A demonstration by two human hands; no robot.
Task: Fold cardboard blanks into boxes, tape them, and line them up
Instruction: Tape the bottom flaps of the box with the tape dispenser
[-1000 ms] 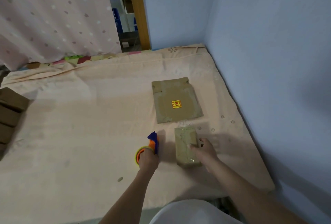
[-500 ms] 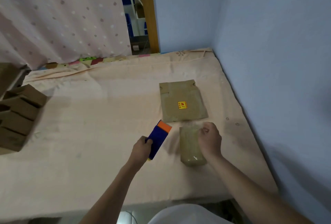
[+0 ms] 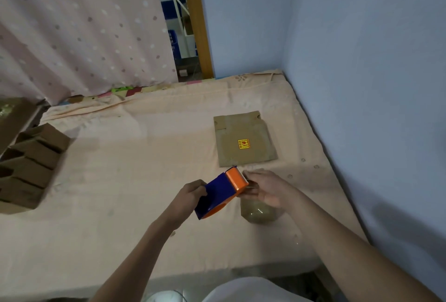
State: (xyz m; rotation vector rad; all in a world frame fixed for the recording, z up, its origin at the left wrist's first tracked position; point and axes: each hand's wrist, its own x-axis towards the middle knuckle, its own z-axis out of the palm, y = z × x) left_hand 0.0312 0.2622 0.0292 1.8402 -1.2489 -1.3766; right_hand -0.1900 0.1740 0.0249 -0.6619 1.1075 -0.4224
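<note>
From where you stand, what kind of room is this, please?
Probably a bedroom at home used for packing work. A sheet-covered mattress serves as the table, a dotted curtain hangs behind it, and folded cardboard boxes are lined up on the left.

Only one marking shows: a small yellow sticker [image 3: 244, 144] with red print, stuck near the middle of the flat cardboard blank [image 3: 245, 139] lying on the bed toward one o'clock. Its characters are too small and blurred to read. No other lettering is legible.

One tape dispenser [image 3: 220, 191]; one flat cardboard blank [image 3: 245, 141]; one folded box [image 3: 260, 211]; four lined-up boxes [image 3: 31, 159].
</note>
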